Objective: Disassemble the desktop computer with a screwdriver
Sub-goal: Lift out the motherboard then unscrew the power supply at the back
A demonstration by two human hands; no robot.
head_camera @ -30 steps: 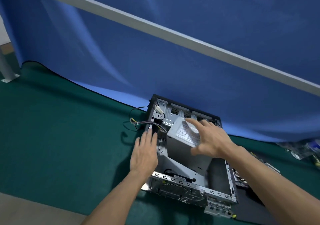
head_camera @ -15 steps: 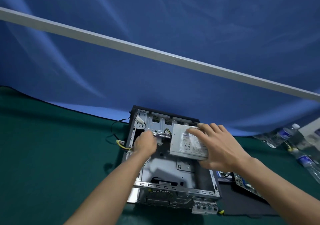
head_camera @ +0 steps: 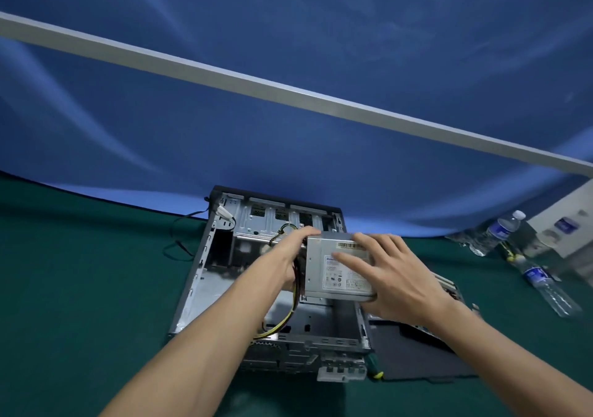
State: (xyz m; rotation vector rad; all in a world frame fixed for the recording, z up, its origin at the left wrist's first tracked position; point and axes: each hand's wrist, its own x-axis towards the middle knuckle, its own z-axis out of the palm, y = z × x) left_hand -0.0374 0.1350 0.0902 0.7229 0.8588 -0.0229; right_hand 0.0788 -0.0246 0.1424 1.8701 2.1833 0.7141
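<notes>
1. Over the open computer case (head_camera: 224, 288), in the middle of the green desk (head_camera: 80, 288), both hands hold up a grey metal power box (head_camera: 327, 266). The box is lifted above the case floor and does not seem to rest on it.
2. The power box looks heavy for its size. It is hard and stiff, with smooth metal sides that could slip. I think the best place to hold it is by two opposite sides, one hand on each.
3. A bunch of wires (head_camera: 290, 314), yellow, red and black, hangs from the left side of the box down into the case. The wires are soft and bendy. They could catch on the metal edges of the case, so a slow lift is safer than a hard pull.
4. The left hand (head_camera: 292, 256) is curled round the left side of the box, where the wires come out. I cannot tell if it also grips some wires.
5. The right hand (head_camera: 391, 272) is spread wide. Its fingers (head_camera: 349, 261) lie across the label on top, and its thumb hooks under the near edge, so it grips the box too.
6. A screwdriver (head_camera: 373, 367) with a green and yellow handle lies on the desk by the near right corner of the case. No hand touches it.
7. Two water bottles (head_camera: 542, 283) lie or stand far off to the right.
</notes>
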